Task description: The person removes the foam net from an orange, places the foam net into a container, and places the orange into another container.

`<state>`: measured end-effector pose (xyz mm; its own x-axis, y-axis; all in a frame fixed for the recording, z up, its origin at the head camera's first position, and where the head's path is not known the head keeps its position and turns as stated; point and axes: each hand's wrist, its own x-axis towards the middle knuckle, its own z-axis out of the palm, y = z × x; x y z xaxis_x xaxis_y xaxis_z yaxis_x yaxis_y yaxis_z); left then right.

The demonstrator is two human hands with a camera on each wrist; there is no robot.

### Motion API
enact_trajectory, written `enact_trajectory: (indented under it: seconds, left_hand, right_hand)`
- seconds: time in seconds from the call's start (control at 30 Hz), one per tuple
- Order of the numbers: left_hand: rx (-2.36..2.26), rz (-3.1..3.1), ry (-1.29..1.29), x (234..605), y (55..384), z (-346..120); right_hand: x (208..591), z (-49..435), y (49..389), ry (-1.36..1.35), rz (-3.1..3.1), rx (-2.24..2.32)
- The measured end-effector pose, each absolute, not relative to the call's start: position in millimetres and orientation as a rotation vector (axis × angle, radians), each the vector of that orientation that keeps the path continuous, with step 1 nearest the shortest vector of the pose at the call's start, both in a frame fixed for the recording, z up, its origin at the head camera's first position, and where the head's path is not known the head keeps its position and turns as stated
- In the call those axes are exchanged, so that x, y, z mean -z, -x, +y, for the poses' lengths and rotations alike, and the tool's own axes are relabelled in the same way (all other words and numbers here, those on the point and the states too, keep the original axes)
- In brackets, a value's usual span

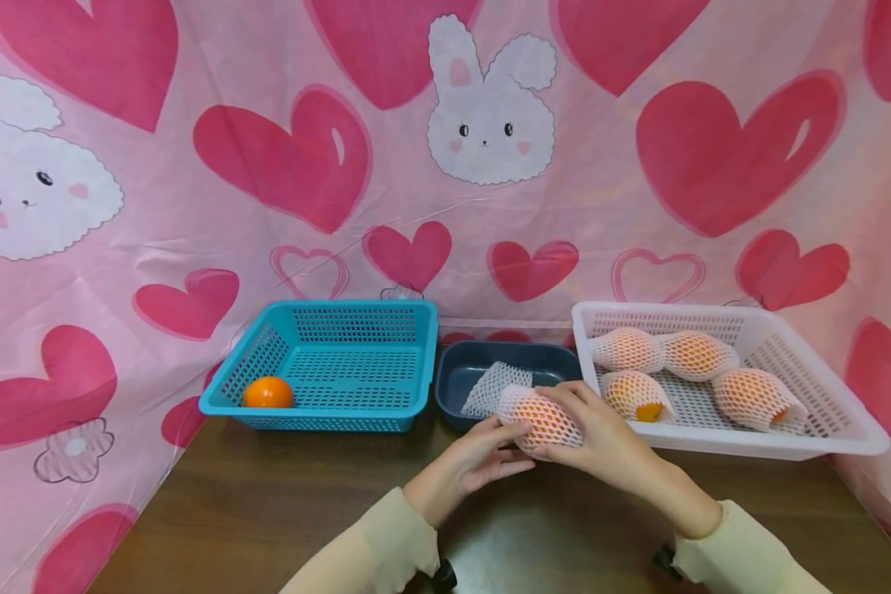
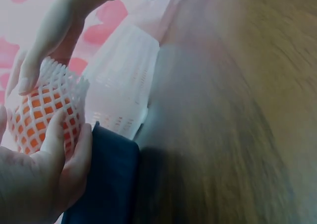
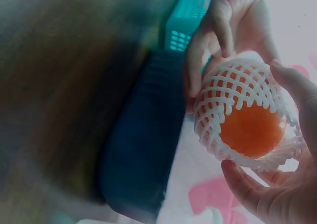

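An orange in a white foam net sleeve (image 1: 542, 419) is held between both hands in front of the dark blue tray. My left hand (image 1: 483, 456) grips its left side, thumb and fingers on the netting. From the right, my right hand (image 1: 601, 431) holds the other end with the thumb below and fingers over the top. In the right wrist view the bare orange (image 3: 251, 130) shows through the open end of the sleeve. Inside the dark blue tray (image 1: 453, 363) lies an empty foam net sleeve (image 1: 496, 388).
At the left stands a teal basket (image 1: 416, 396) with one bare orange (image 1: 268, 393) in its near left corner. A white basket (image 1: 824, 412) at the right holds several oranges in net sleeves (image 1: 694, 355). Behind them hangs a pink heart-patterned cloth (image 1: 483, 223).
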<state>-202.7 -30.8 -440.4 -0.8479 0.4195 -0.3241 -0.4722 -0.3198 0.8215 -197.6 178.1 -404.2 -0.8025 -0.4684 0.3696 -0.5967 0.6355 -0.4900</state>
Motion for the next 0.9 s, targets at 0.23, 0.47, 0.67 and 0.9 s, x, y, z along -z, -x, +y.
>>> enact_trajectory:
  seconds: [0.23,0.47,0.67,0.9]
  left_hand:
    - [-2.13,1.425,0.065,449,201,-41]
    - [-2.077,1.407,0.065,454,198,-43]
    - [-2.056,1.427,0.107,458,198,-47]
    - [-2.001,1.493,0.096,463,200,-54]
  right_hand:
    - [418,175,195,-0.906,-2.625,-0.925]
    - [425,177,192,-0.911,-2.613,-0.953]
    - [433,176,192,-0.939,-2.603,-0.968]
    - [439,175,192,-0.968,-2.624,-1.084]
